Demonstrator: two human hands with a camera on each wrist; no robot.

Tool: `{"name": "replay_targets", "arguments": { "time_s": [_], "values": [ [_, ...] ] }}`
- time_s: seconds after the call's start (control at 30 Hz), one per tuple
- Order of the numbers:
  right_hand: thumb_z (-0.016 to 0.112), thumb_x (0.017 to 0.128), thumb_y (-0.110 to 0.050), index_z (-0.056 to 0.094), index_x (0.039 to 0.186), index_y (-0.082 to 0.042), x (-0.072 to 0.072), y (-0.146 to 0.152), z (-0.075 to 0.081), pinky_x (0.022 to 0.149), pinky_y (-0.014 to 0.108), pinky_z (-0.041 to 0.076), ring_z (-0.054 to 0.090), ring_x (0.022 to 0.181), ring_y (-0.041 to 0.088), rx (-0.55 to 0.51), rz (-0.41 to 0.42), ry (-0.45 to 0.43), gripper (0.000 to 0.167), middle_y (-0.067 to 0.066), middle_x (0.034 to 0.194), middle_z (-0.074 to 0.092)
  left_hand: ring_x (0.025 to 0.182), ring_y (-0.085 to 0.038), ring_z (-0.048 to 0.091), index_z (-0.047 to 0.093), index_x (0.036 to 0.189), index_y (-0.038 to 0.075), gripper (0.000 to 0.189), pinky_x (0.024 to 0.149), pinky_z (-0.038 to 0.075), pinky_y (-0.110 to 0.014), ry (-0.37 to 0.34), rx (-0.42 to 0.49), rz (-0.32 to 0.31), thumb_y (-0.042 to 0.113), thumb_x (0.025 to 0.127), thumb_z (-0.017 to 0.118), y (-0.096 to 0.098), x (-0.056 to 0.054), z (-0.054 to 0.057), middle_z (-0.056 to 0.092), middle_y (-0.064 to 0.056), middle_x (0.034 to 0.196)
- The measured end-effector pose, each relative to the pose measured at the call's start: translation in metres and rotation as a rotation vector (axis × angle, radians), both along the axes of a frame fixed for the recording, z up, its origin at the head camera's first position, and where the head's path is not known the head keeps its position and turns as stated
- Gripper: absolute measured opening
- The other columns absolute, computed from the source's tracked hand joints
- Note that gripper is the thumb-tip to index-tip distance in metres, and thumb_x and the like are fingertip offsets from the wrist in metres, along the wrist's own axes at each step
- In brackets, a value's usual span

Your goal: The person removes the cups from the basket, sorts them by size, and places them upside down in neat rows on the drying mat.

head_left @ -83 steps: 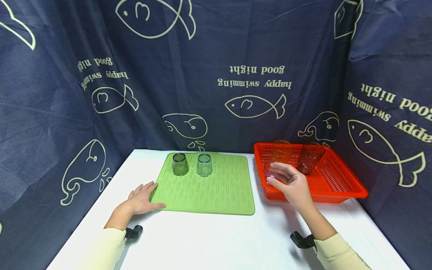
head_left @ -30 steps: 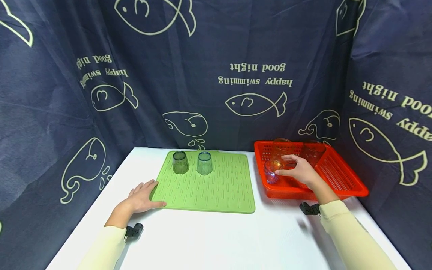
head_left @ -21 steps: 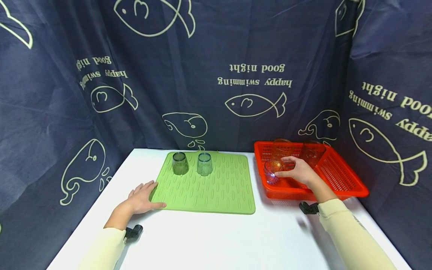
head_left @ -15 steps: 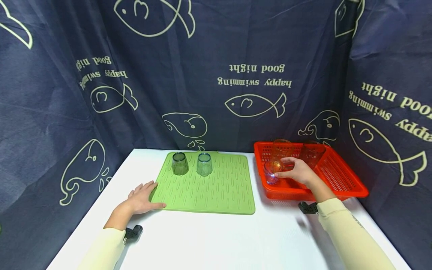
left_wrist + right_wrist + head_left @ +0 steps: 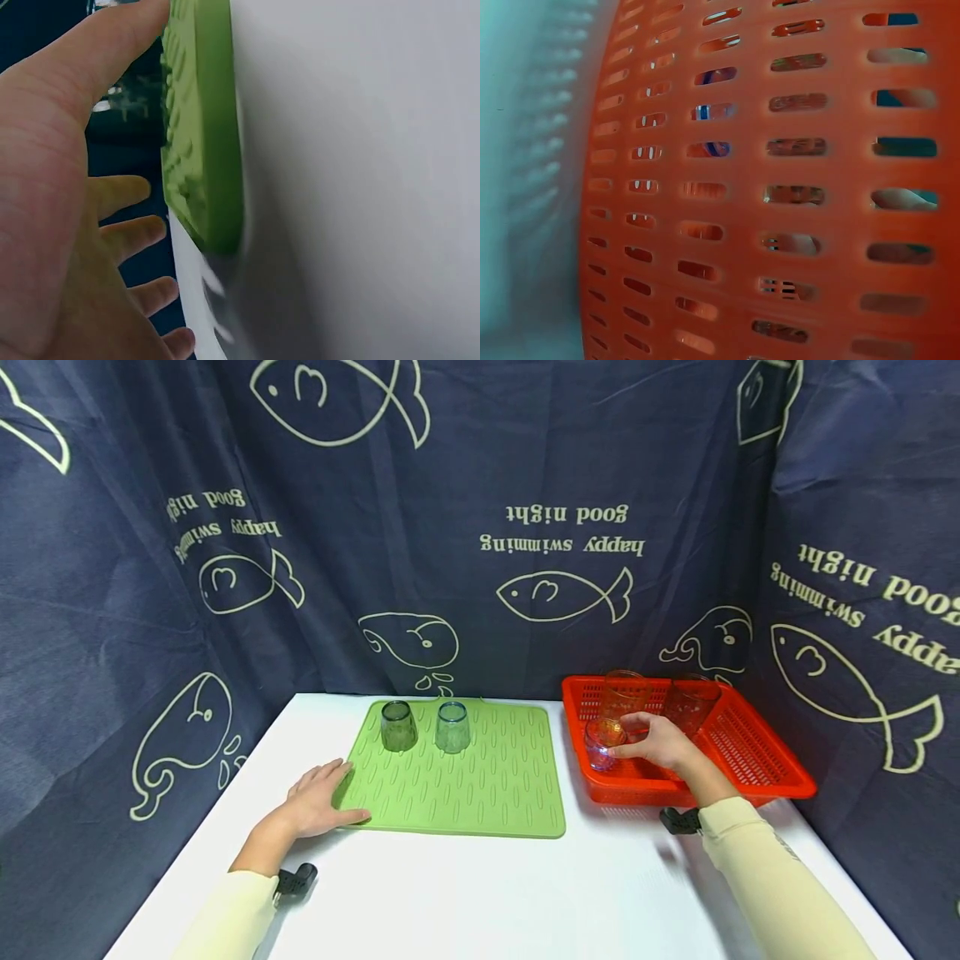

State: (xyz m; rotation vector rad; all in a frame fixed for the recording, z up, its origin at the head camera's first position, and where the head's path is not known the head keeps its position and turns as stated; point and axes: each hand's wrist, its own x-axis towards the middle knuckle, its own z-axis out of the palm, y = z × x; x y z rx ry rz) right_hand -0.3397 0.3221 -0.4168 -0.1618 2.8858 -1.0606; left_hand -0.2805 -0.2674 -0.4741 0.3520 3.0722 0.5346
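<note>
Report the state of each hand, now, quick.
Left hand: open, at the green mat's near left corner.
Right hand: fingers bent beside the purple-tinted glass in the red basket; whether it grips cannot be told.

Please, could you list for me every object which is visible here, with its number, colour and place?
Mat: 1, green, left half of table
Dark glass: 1, grey-green, back left of mat
Pale glass: 1, pale blue-green, right of dark glass
Basket: 1, red, right side of table
Purple glass: 1, purple tint, left part of basket
Tall glasses: 2, true tint unclear against the red, back of basket
Table: 1, white, under everything
Curtain: 1, dark blue with cream print, behind and at both sides
Wrist devices: 2, black, one at each wrist
Sleeves: 2, cream, on both arms
Left hand: 1, bare, at mat's near left corner
Right hand: 1, bare, at purple glass
</note>
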Motion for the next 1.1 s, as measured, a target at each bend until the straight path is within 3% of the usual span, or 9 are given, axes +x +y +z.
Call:
{"name": "replay_targets", "arguments": {
  "time_s": [0.33,0.73,0.97,1.1],
  "values": [
    [0.089,0.08,-0.035,0.051,0.143,0.005,-0.001,-0.006,0.001,0.104,0.056,0.051,0.064,0.112,0.038,0.01,0.0,-0.018,0.083,0.028,0.137,0.06,0.147,-0.055,0.028,0.032,0.158,0.002,0.104,0.113,0.03,-0.075,0.112,0.14,-0.079,0.055,0.083,0.08,0.031,-0.002,0.003,0.033,-0.027,0.161],
    [0.09,0.079,-0.031,0.052,0.14,0.007,-0.004,-0.009,-0.001,0.087,0.039,0.053,0.06,0.097,0.029,0.027,0.003,-0.016,0.082,0.025,0.117,0.066,0.15,-0.05,0.026,0.024,0.163,0.01,0.103,0.117,0.031,-0.07,0.099,0.362,-0.177,0.044,0.085,0.081,0.084,0.001,0.005,0.03,-0.023,0.164],
    [0.09,0.079,-0.027,0.052,0.141,0.009,-0.003,-0.01,-0.001,0.102,0.054,0.05,0.058,0.108,0.037,0.017,0.029,-0.012,0.082,0.029,0.129,0.062,0.154,-0.045,0.023,0.023,0.164,0.016,0.102,0.123,0.022,-0.068,0.066,0.431,-0.213,0.043,0.085,0.081,0.108,0.002,0.005,0.03,-0.016,0.166],
    [0.091,0.078,-0.026,0.051,0.142,0.008,-0.003,-0.011,-0.002,0.104,0.055,0.05,0.059,0.109,0.037,0.014,0.035,-0.026,0.083,0.029,0.127,0.063,0.155,-0.044,0.023,0.022,0.165,0.019,0.101,0.121,0.026,-0.068,0.045,0.447,-0.228,0.044,0.086,0.08,0.117,0.003,0.003,0.03,-0.013,0.167]
  ]
}}
